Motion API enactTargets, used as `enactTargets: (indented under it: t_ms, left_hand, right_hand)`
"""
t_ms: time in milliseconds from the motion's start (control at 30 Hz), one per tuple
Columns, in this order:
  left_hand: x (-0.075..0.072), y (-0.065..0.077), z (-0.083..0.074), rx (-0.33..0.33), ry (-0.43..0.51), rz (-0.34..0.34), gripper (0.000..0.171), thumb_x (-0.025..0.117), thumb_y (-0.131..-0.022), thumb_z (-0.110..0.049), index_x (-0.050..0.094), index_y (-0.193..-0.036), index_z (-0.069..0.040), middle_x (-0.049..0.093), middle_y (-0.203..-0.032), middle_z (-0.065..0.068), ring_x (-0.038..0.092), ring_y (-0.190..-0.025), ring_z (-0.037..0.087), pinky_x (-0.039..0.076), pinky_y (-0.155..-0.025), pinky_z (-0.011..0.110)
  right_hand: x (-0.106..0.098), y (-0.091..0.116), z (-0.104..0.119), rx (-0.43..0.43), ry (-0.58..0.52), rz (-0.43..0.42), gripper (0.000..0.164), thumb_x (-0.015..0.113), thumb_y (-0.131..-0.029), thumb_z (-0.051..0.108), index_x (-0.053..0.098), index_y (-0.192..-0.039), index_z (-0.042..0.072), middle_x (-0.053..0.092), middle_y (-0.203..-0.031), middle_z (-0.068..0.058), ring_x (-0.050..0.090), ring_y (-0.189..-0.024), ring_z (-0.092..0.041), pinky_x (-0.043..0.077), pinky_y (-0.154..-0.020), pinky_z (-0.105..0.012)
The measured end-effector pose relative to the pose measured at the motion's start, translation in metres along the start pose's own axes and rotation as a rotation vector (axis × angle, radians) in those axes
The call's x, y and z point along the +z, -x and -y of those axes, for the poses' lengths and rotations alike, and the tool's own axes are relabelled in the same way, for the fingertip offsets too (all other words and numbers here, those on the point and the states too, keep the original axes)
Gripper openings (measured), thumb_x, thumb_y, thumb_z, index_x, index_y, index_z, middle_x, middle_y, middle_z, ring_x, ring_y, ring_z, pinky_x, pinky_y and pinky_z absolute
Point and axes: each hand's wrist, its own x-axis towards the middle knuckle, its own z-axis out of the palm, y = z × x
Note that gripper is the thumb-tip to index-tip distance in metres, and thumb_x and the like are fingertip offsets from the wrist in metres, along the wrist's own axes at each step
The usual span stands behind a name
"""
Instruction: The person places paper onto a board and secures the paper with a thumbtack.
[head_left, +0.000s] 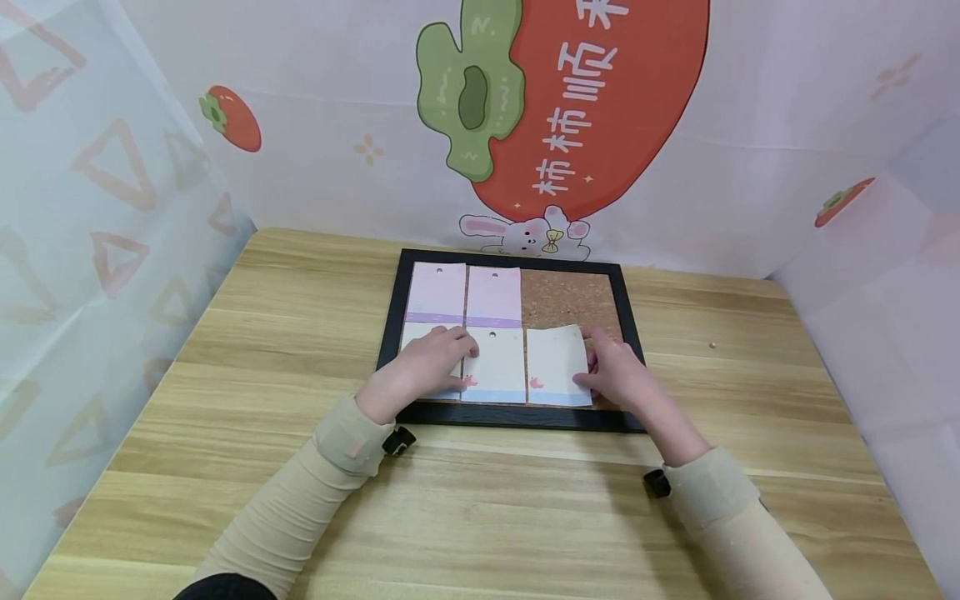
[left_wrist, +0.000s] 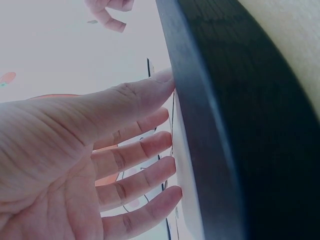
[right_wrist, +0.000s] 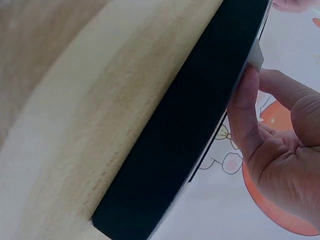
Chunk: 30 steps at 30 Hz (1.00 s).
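Note:
A cork board [head_left: 567, 297] in a black frame lies on the table and bears several paper notes. My right hand [head_left: 617, 371] pinches the right side of a white note [head_left: 557, 367] with a blue lower edge; thumb and forefinger meet at the paper [right_wrist: 256, 56] in the right wrist view. That note's upper right corner is lifted slightly. My left hand [head_left: 423, 371] rests its fingertips on the lower left note [head_left: 415, 335] and the middle white note [head_left: 498, 367]. In the left wrist view, that hand's fingers [left_wrist: 140, 150] are nearly straight, touching the paper.
Two pink notes [head_left: 437, 292] with purple lower edges sit in the top row, a small pin at the top of each. A tiny round object [head_left: 712, 345] lies on the wooden table [head_left: 495, 517] right of the board. A printed cloth backdrop [head_left: 315, 183] stands behind.

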Motion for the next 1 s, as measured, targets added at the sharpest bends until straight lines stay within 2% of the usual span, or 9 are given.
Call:
enactTargets:
  t_ms: [133, 333, 533, 733, 867, 1000]
  left_hand:
    - [0.0006, -0.0001, 0.0007, 0.001, -0.001, -0.003, 0.042, 0.076, -0.088, -0.033, 0.064, -0.124, -0.013, 0.061, -0.132, 0.006, 0.057, -0.109, 0.026, 0.054, -0.089, 0.042]
    - [0.0022, -0.0012, 0.0018, 0.008, -0.009, -0.007, 0.042, 0.077, -0.087, -0.032, 0.064, -0.123, -0.013, 0.061, -0.130, 0.006, 0.057, -0.106, 0.025, 0.054, -0.086, 0.041]
    - [0.0018, -0.0012, 0.0020, 0.012, -0.007, -0.008, 0.042, 0.078, -0.087, -0.030, 0.064, -0.123, -0.013, 0.061, -0.128, 0.005, 0.056, -0.104, 0.024, 0.054, -0.084, 0.040]
    - [0.0005, 0.0000, 0.0014, 0.014, -0.006, -0.010, 0.042, 0.078, -0.087, -0.031, 0.064, -0.123, -0.013, 0.061, -0.128, 0.005, 0.057, -0.105, 0.025, 0.054, -0.084, 0.040]
    - [0.0002, 0.0003, 0.0009, 0.014, -0.006, -0.009, 0.043, 0.078, -0.087, -0.031, 0.064, -0.123, -0.013, 0.061, -0.129, 0.005, 0.057, -0.106, 0.025, 0.054, -0.086, 0.040]
    - [0.0003, 0.0000, 0.0008, 0.008, -0.006, -0.003, 0.043, 0.078, -0.087, -0.032, 0.064, -0.124, -0.013, 0.061, -0.131, 0.006, 0.057, -0.108, 0.026, 0.054, -0.087, 0.041]
  right_hand:
    - [0.0020, 0.0006, 0.0021, -0.013, 0.046, -0.029, 0.069, 0.078, -0.085, 0.007, 0.039, -0.141, 0.000, 0.067, -0.084, -0.013, 0.060, -0.063, -0.017, 0.050, -0.056, -0.028]
    - [0.0055, 0.0027, 0.0084, -0.017, 0.170, -0.075, 0.074, 0.080, -0.084, 0.014, 0.037, -0.143, -0.001, 0.069, -0.093, -0.019, 0.061, -0.075, -0.023, 0.055, -0.073, -0.043]
    - [0.0071, 0.0023, 0.0092, -0.021, 0.207, -0.091, 0.082, 0.080, -0.084, 0.015, 0.031, -0.148, 0.002, 0.068, -0.090, -0.020, 0.061, -0.068, -0.023, 0.055, -0.067, -0.042]
    - [0.0076, 0.0028, 0.0069, -0.040, 0.244, -0.110, 0.084, 0.081, -0.083, 0.017, 0.031, -0.149, 0.003, 0.067, -0.107, -0.029, 0.066, -0.078, -0.031, 0.055, -0.074, -0.048]
    - [0.0071, 0.0041, 0.0055, -0.068, 0.284, -0.131, 0.084, 0.082, -0.082, 0.020, 0.033, -0.148, 0.003, 0.066, -0.116, -0.029, 0.067, -0.088, -0.035, 0.055, -0.077, -0.052]
    - [0.0065, 0.0064, 0.0044, -0.076, 0.301, -0.143, 0.078, 0.082, -0.083, 0.022, 0.037, -0.144, 0.002, 0.062, -0.119, -0.028, 0.064, -0.088, -0.037, 0.054, -0.075, -0.052]
